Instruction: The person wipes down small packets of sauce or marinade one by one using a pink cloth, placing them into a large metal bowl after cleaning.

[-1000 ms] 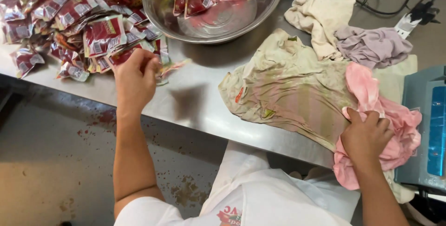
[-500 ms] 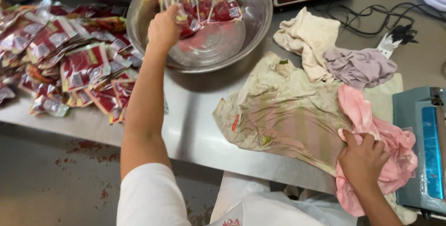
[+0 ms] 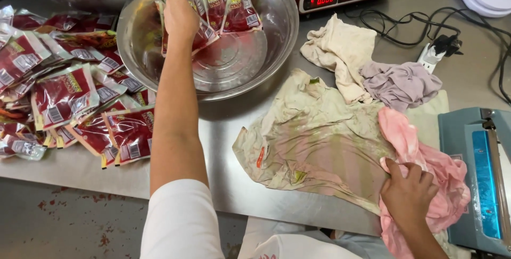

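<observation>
The left hand [image 3: 181, 17] has its fingers curled over a red sauce pouch [image 3: 201, 33] leaning inside the steel bowl [image 3: 277, 41] (more pouches stand just beside them). The right hand [image 3: 407, 195] has its fingers closed, gripping a pink cloth [image 3: 447, 179] that lies against a stained beige cloth [image 3: 319, 136].

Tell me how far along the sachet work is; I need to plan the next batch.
Done: a few red sachets already lean against the wall of the steel bowl. In hand: the left hand is in the bowl on another sachet, while the right hand presses on the pink cloth. Left: a large pile of red sachets lies on the table beside the bowl.
</observation>
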